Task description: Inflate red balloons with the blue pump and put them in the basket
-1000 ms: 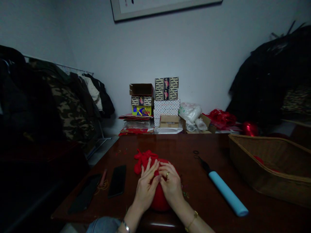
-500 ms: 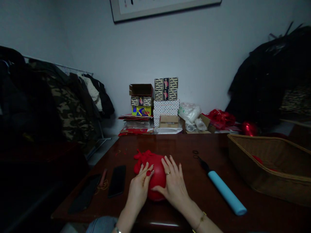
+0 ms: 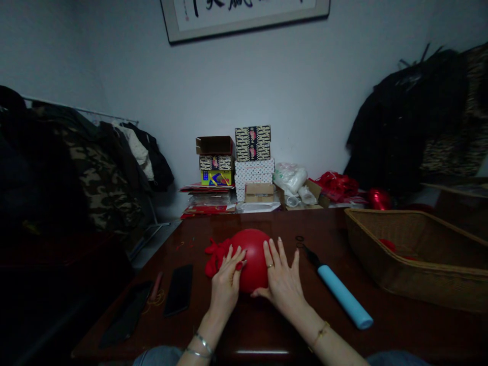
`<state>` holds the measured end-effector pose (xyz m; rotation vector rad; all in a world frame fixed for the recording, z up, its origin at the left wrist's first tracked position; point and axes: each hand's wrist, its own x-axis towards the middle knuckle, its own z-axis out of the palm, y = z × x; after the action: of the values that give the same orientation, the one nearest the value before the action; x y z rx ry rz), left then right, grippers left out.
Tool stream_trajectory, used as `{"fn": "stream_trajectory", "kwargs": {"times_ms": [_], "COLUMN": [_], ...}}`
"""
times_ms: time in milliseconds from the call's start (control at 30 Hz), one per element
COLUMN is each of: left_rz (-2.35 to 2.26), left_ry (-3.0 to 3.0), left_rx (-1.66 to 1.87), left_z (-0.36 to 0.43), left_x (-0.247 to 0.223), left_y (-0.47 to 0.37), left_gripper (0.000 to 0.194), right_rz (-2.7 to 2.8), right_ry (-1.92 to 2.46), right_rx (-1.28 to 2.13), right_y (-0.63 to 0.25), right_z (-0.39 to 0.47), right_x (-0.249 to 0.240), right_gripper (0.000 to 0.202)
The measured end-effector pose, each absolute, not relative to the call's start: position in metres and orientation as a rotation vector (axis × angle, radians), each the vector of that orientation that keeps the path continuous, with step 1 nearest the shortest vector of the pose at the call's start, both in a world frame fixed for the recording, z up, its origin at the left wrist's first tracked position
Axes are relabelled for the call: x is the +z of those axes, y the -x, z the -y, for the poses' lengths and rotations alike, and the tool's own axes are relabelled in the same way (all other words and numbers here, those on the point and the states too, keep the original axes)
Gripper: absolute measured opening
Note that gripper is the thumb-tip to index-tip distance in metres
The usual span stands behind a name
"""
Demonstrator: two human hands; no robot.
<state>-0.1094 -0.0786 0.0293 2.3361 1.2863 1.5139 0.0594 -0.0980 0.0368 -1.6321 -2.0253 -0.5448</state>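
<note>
Head view: left hand (image 3: 224,288) had its fingers pinching the stubby neck (image 3: 239,266) of a smooth, round red balloon (image 3: 252,245) on the glossy counter (image 3: 263,328); right hand (image 3: 285,280) had fingers spread along its side. Sleek blue tube (image 3: 345,296), lumpy red bunch (image 3: 213,258) just beside the balloon, woven basket (image 3: 404,279), then patterned boxes (image 3: 253,144) sat farther back.

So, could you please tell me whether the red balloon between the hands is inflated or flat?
Inflated: the red balloon bulges round and smooth between the left hand and the right hand.
</note>
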Motion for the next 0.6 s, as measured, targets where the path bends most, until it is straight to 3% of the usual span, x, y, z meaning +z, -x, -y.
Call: {"fn": "stream_trajectory", "kwargs": {"times_ms": [600], "left_rz": [-1.095], "left_ry": [-2.694], "left_rx": [1.499], "left_z": [0.06], "left_x": [0.06], "left_y": [0.025], "left_gripper": [0.046], "right_rz": [1.843], "right_ry": [1.728], "right_rx": [-0.774], "right_y": [-0.141], "right_z": [0.102], "right_x": [0.06], "right_gripper": [0.12]}}
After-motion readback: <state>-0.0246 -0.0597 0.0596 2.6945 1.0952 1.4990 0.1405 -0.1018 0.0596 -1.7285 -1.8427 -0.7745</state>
